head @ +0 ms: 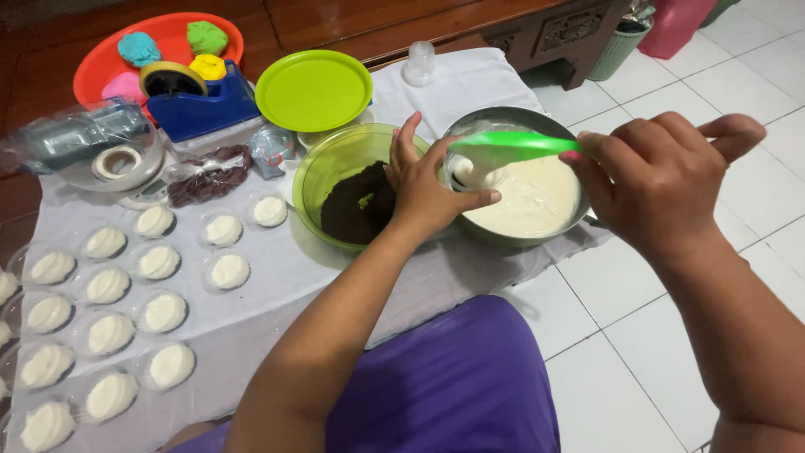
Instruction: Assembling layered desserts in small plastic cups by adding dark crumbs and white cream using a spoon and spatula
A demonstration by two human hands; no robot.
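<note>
The left hand (423,189) holds a small cup (464,170) over the metal bowl (537,126). The right hand (662,180) grips a green spoon (511,147), pointing left into the cup.

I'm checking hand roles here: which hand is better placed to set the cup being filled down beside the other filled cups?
Probably the left hand: it holds the small cup over the metal bowl, and the filled cups lie on its side. The right hand holds the green spatula.
</note>
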